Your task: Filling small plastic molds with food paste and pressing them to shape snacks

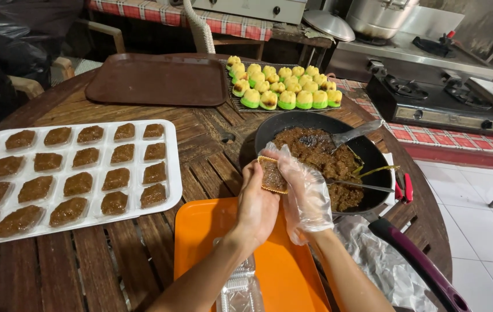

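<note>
orange tray (293,271) nearest; both hands' fingers, left (256,208) bare, right (304,199) gloved, grasp filled mould (272,174).

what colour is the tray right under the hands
Orange tray, plain with no pattern; seen in the head view, below both hands.

You see one white mould (168,167) with twenty filled cells, two trays, brown (157,81) and orange (200,231). One pan (373,167) holds two spoons (353,134).

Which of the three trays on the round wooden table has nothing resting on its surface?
The dark brown tray at the far side. The white tray holds brown pieces, and the orange tray carries clear plastic containers.
</note>
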